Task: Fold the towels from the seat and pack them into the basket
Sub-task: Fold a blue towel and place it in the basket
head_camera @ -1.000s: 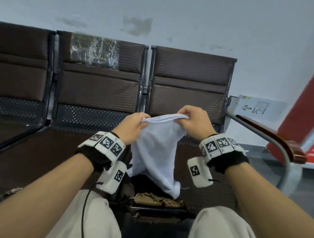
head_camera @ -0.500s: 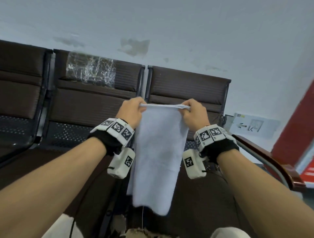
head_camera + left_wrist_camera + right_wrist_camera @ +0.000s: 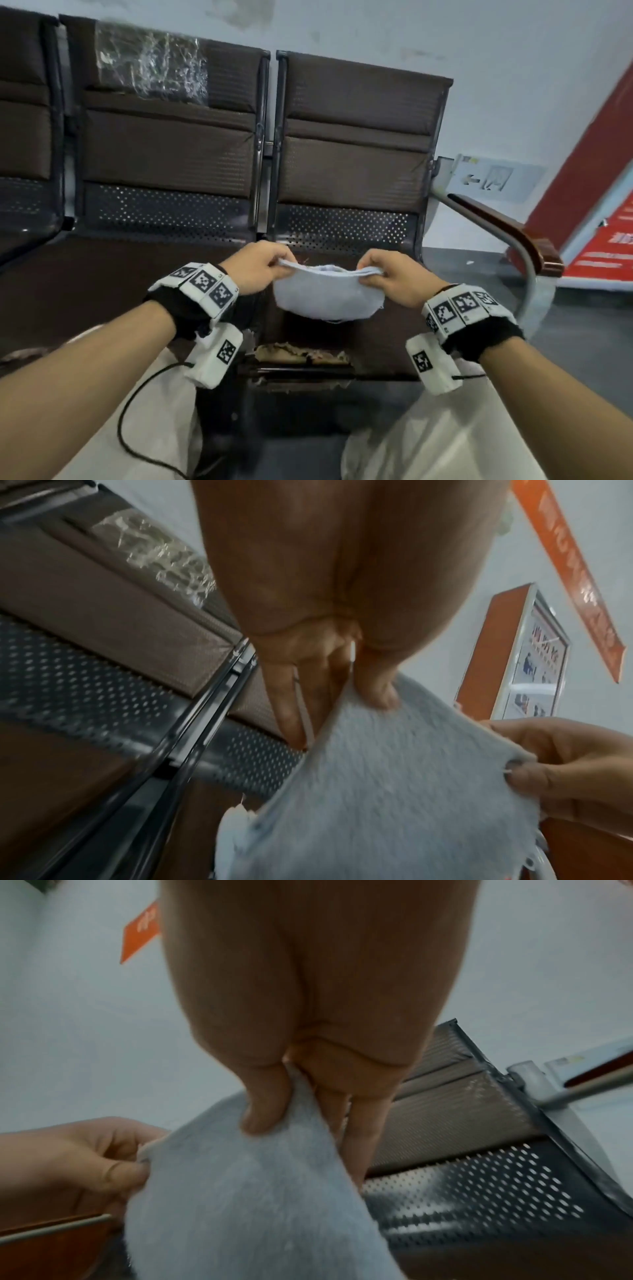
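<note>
A pale blue-grey towel [image 3: 327,296] hangs in a short sagging fold over the right brown seat [image 3: 383,329], held up at its top edge. My left hand [image 3: 263,265] pinches its left corner between thumb and fingers. My right hand [image 3: 387,274] pinches the right corner the same way. In the left wrist view the thumb presses on the towel [image 3: 394,791], and the other hand [image 3: 561,772] grips the far corner. The right wrist view shows the towel [image 3: 246,1199] below my thumb. No basket is in view.
A row of brown padded seats [image 3: 164,150] with perforated metal backs stands against a pale wall. The right seat's front edge is torn [image 3: 301,354]. A metal armrest with a wooden top [image 3: 513,236] rises at the right. A red sign [image 3: 603,233] leans further right.
The hands have come down from chest height to just above the seat. The towel, which hung long and flat, is now gathered into a short sagging fold.
</note>
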The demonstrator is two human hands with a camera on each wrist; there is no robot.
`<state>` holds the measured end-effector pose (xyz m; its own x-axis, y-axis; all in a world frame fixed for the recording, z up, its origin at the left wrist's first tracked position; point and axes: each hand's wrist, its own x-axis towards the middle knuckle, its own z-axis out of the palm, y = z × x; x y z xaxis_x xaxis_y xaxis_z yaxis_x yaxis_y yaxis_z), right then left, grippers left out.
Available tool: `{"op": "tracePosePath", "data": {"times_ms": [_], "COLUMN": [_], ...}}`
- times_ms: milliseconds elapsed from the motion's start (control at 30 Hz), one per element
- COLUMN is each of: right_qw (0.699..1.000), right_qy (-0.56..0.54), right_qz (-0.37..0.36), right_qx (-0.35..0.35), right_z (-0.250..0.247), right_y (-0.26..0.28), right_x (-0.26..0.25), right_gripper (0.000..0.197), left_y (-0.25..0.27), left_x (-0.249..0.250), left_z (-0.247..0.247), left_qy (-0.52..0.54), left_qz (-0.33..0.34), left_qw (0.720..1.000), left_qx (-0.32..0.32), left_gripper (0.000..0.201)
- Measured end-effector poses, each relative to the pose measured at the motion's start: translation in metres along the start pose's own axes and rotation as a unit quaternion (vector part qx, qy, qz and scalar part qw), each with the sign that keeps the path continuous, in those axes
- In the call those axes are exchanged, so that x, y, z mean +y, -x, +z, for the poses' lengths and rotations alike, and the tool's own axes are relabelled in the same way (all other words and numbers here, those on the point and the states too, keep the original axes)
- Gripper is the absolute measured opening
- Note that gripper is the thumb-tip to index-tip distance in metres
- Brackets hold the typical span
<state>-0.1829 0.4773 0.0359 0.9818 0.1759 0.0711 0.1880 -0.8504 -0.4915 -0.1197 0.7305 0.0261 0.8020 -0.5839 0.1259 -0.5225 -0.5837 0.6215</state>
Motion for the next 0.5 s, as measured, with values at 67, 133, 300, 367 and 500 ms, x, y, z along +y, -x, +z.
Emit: {"op": "tracePosePath", "data": {"times_ms": [67, 133, 300, 367, 500], "right_qw": [0.999, 0.997, 0.995, 0.993, 0.982], "right_qy": [-0.006, -0.024, -0.05, -0.065, -0.079], "right_qz": [0.013, 0.028, 0.074, 0.098, 0.167], "right_qx": [-0.042, -0.064, -0.035, -0.004, 0.039], "right_z": [0.015, 0.026, 0.044, 0.047, 0.052], "right_y": [0.018, 0.029, 0.026, 0.017, -0.014], "right_x": [0.009, 0.017, 0.035, 0.043, 0.064], "right_gripper": [0.009, 0.008, 0.007, 0.008, 0.007], "left_y": [0.015, 0.024, 0.019, 0.008, -0.028], "left_x": [-0.003, -0.003, -0.012, -0.019, -0.036], "left_z": [0.018, 0.03, 0.05, 0.056, 0.065], "left_qy": [-0.028, -0.031, 0.056, 0.089, 0.105], "left_qz": [-0.016, -0.031, -0.074, -0.08, -0.1], "left_qw": [0.996, 0.986, 0.986, 0.99, 0.989], "left_qx": [-0.089, -0.16, -0.141, -0.075, -0.007], "left_gripper": [0.008, 0.009, 0.017, 0.015, 0.012]}}
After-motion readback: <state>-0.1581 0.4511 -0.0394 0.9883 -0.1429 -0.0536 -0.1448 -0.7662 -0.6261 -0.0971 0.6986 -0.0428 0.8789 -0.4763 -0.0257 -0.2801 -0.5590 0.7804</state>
